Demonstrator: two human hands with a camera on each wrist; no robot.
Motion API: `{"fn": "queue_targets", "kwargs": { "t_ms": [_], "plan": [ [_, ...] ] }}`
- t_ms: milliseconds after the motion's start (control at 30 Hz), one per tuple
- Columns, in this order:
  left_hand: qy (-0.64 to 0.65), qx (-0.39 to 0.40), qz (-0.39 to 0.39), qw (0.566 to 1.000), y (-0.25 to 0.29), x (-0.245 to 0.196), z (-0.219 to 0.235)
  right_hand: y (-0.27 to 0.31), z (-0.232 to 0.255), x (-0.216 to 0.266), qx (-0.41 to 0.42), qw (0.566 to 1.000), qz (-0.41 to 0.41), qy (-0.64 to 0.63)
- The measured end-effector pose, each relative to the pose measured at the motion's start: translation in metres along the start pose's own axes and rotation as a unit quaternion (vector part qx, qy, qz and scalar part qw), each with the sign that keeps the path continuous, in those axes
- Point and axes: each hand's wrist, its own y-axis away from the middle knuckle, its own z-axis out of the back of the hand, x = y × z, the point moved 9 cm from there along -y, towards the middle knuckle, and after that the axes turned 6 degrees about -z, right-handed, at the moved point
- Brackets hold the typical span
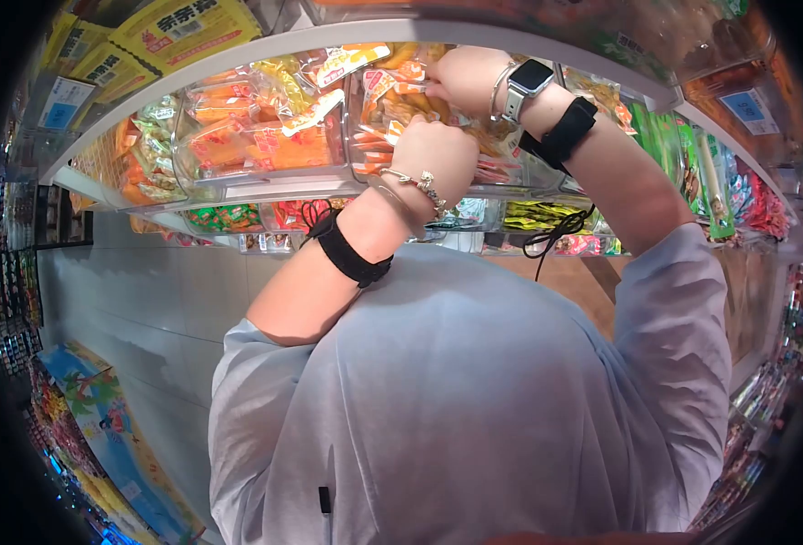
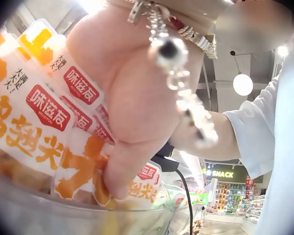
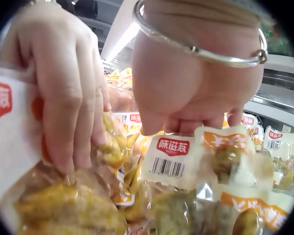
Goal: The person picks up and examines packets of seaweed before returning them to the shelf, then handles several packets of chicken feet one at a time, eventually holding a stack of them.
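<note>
In the head view my left hand (image 1: 433, 156) is over the front of a clear bin of snack packets (image 1: 379, 136); my right hand (image 1: 476, 80) reaches deeper in. The left wrist view shows the left thumb (image 2: 120, 171) against white, orange-lettered packets (image 2: 39, 117) by the bin's rim. From the right wrist view, the left hand's fingers (image 3: 71, 112) point down along the packets' other side, the packets between them and the thumb. There the right hand (image 3: 198, 73) is over a barcoded packet (image 3: 169, 161), its fingertips hidden behind the packets' top edges.
Bins of orange packets (image 1: 265, 145) stand left of the hands, green packets (image 1: 669, 145) right. A shelf edge (image 1: 329, 34) curves above, with yellow packets (image 1: 183, 36) beyond. A lower row holds yellow-black packets (image 1: 547, 216). Black cords (image 1: 556, 232) hang from the wrist straps.
</note>
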Motion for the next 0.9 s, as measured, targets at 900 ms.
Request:
{"fn": "queue_targets", "kwargs": {
  "t_ms": [900],
  "plan": [
    [0.046, 0.112, 0.087, 0.989, 0.001, 0.007, 0.001, -0.037, 0.014, 0.046, -0.103, 0.991, 0.08, -0.041]
  ]
}}
